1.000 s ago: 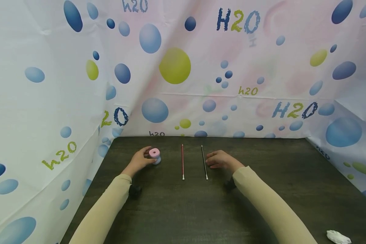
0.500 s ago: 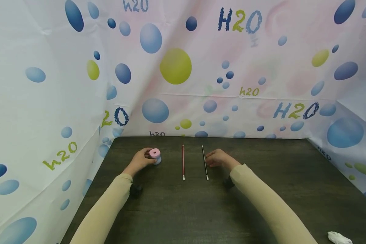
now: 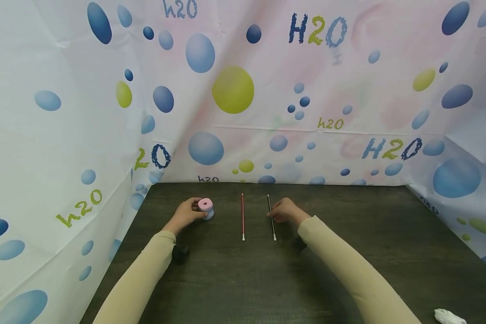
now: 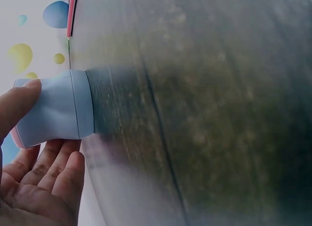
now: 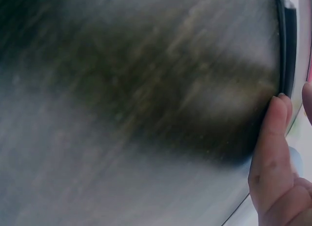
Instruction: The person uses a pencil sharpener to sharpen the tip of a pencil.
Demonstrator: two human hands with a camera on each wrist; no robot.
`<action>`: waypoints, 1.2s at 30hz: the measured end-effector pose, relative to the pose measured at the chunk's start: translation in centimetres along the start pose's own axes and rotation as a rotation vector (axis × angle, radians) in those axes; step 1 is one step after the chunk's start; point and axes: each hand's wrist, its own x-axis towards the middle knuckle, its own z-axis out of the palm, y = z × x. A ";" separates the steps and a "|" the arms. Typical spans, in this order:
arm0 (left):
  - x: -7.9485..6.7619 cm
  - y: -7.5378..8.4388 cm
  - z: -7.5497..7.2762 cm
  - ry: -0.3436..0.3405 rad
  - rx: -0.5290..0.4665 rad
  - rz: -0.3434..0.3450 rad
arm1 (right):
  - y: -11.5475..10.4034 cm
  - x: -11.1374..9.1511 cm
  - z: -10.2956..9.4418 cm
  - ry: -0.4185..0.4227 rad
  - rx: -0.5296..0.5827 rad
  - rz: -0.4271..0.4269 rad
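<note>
In the head view my left hand (image 3: 186, 213) holds a small pencil sharpener (image 3: 205, 208), pink on top with a dark hole, standing on the table. Its pale blue waisted body (image 4: 56, 109) sits between thumb and fingers in the left wrist view. A red pencil (image 3: 243, 216) lies to its right, white eraser end toward me. Beyond that lies a black pencil (image 3: 272, 227), roughly parallel. My right hand (image 3: 286, 211) reaches over the black pencil's middle. In the right wrist view its fingertips (image 5: 277, 114) are right at the pencil, the thumb standing apart across from them.
A dark wooden table (image 3: 235, 279) bears everything. White sheeting (image 3: 267, 54) printed with blue and green bubbles encloses its back and sides. A crumpled white item (image 3: 449, 316) lies at the near right corner.
My right hand has moved a little left, from beside the black pencil to over it, with the thumb crossing to its left side. The left hand and the sharpener stay put.
</note>
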 end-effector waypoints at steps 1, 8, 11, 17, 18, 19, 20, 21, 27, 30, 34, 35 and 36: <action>0.0 0.0 0.0 -0.001 -0.003 -0.002 | -0.1 0.0 0.1 0.010 -0.011 0.002; 0.0 -0.1 -0.2 -0.003 0.008 -0.001 | -0.3 0.1 0.7 0.050 -0.074 -0.019; -0.1 -0.3 -0.3 0.003 0.024 -0.007 | -0.3 0.3 1.1 0.056 -0.085 -0.037; 0.0 -0.4 -0.4 0.008 0.035 -0.010 | -0.2 0.5 1.4 0.083 -0.092 -0.050; 0.1 -0.4 -0.4 0.009 0.035 -0.007 | -0.2 0.5 1.3 0.086 -0.095 -0.053; 0.1 -0.4 -0.4 0.010 0.034 -0.005 | -0.1 0.4 1.3 0.087 -0.100 -0.054; 0.1 -0.3 -0.3 0.011 0.032 -0.003 | -0.1 0.4 1.2 0.086 -0.104 -0.055; 0.1 -0.2 -0.3 0.012 0.029 0.000 | 0.0 0.4 1.1 0.085 -0.111 -0.057; 0.3 0.0 0.0 0.009 0.028 0.005 | 0.1 0.2 0.7 0.087 -0.108 -0.047; 0.4 0.0 0.1 0.010 0.033 -0.003 | 0.0 -0.1 0.6 0.074 -0.109 -0.059; 0.4 -0.1 0.1 0.011 0.031 -0.006 | 0.0 -0.3 0.7 0.071 -0.101 -0.065; 0.4 -0.1 0.1 0.010 0.031 -0.003 | 0.0 -0.3 0.7 0.074 -0.099 -0.062; 0.4 -0.1 0.1 0.011 0.028 -0.003 | 0.0 -0.2 0.7 0.078 -0.096 -0.056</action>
